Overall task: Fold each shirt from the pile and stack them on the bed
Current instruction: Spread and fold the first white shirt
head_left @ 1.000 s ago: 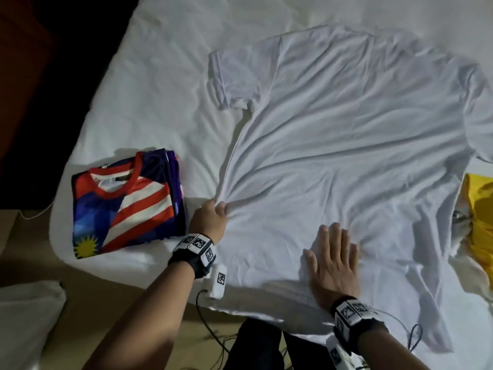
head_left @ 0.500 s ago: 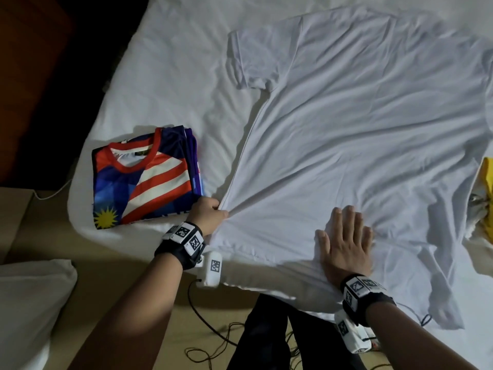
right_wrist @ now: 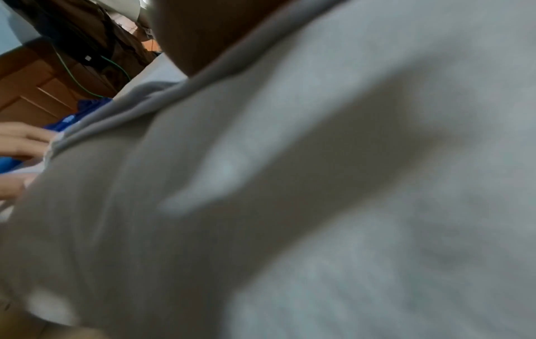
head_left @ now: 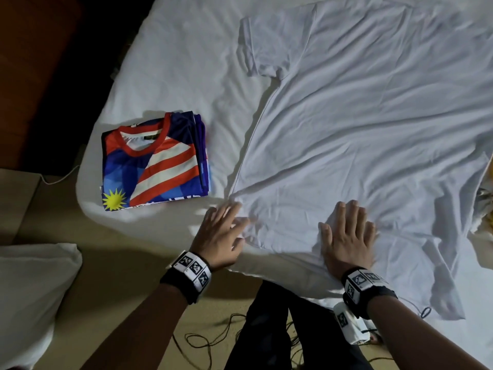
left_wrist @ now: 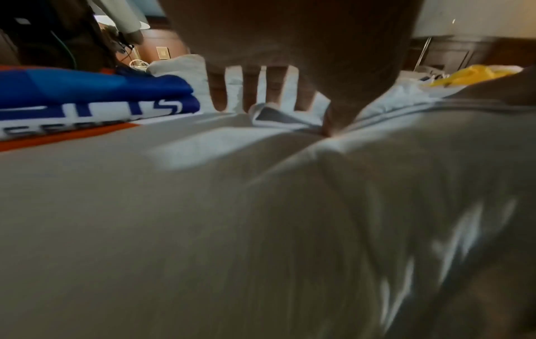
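Nearest the camera, dark trouser legs (head_left: 269,332) stand against the bed edge with black cables (head_left: 208,340) looped on the tan floor (head_left: 112,276), and a white pillow (head_left: 29,295) lies low at the left. Each wrist carries a black band with printed marker tags.

The left hand (head_left: 222,236) has its fingers spread and fairly straight, the tips resting at the lower left corner of the white t-shirt (head_left: 360,129), where the cloth bunches into small creases; the left wrist view shows the fingers (left_wrist: 217,91) splayed over the sheet and the thumb pressing down on the shirt's hem. It is blurred, so how firmly it bears down is unclear. The right hand (head_left: 346,236) lies flat, palm down, fingers together and straight, on the shirt's lower part near the hem; the right wrist view is filled with blurred white cloth.

Just left of the left hand, close but apart from it, sits a folded blue jersey (head_left: 154,161) with red and white stripes, a red collar and a yellow star, near the corner of the bed (head_left: 173,62). The white t-shirt spreads flat and wrinkled away from both hands, its left sleeve out toward the far side. At the right edge a yellow garment (head_left: 486,204) peeks from beside the shirt
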Tool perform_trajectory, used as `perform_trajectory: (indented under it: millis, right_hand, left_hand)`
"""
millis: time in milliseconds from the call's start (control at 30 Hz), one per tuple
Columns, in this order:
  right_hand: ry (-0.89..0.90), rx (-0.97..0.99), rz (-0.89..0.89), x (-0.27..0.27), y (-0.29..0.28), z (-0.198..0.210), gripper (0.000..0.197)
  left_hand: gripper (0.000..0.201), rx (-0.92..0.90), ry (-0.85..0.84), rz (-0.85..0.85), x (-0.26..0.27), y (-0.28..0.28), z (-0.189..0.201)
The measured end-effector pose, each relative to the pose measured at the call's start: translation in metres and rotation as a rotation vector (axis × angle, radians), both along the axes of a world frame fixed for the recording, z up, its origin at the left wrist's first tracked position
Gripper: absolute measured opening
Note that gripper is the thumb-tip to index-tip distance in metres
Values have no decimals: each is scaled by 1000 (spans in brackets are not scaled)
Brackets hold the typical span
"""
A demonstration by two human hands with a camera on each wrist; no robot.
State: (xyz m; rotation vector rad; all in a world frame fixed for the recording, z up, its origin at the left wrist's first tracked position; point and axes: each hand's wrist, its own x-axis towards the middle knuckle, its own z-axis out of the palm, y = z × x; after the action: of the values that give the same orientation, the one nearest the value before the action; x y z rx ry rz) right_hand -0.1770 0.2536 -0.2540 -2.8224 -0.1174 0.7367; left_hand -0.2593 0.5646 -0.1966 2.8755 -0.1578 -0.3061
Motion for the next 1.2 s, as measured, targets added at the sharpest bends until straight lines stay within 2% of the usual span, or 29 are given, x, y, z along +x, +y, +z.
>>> perform_trajectory:
  millis: [67, 133, 200, 267, 300, 367, 400, 467, 567, 633, 700, 767, 833, 933, 1033, 1100, 1167, 1200]
  right_hand:
    - [-20, -6, 23, -5, -3, 2, 72]
    - [-25, -16, 26, -10, -4, 5, 72]
    - [-23, -43, 3, -10, 1, 12, 72]
    - [-33, -64, -4, -3, 15, 20, 75]
    - [-44, -51, 19, 2, 24, 23, 76]
    - [-76, 23, 115, 9, 44, 26, 79]
    - [-82, 63, 168, 11, 51, 25, 77]
    - [-40, 113, 225, 12, 57, 20, 71]
    - [-6, 86, 260, 8, 48, 13, 65]
    - [-11, 67, 265, 5, 41, 11, 65]
    - [-7, 65, 264, 3, 37, 10, 65]
    - [-1, 75, 261, 1, 34, 10, 65]
    - [12, 78, 254, -1, 30, 11, 66]
    - [30, 63, 237, -8, 28, 12, 65]
    - [32, -5, 221, -8, 35, 16, 73]
    - [14, -16, 225, 1, 46, 21, 81]
    - [-5, 48, 232, 14, 53, 19, 80]
    - [-7, 81, 218, 20, 51, 17, 76]
  left_hand:
    - [28, 82, -9, 4, -10, 6, -4]
    - [25, 106, -107, 77, -14, 15, 1]
    - [28, 95, -216, 125, -6, 16, 7]
    - [16, 93, -232, 107, 15, -1, 8]
    - [21, 83, -190, 72, 28, -15, 5]
    - [56, 67, -73, -15, 57, -42, -7]
    - [65, 77, -47, -6, 72, -51, -12]
    - [55, 98, -42, 162, 96, -57, -19]
    - [27, 131, 25, 606, 122, -38, -16]
    - [26, 98, 147, 721, 129, -27, -16]
    - [23, 80, 195, 646, 130, -19, -20]
    - [30, 118, 184, 589, 131, -5, -22]
    - [31, 172, 157, 594, 130, 9, -22]
    - [21, 217, 152, 597, 126, 11, -21]
    - [40, 242, 34, 592, 132, -16, -16]
    - [59, 189, -70, 368, 132, -54, -19]
    - [65, 99, -32, 49, 123, -92, -32]
    - [65, 82, 9, -43, 116, -103, -42]
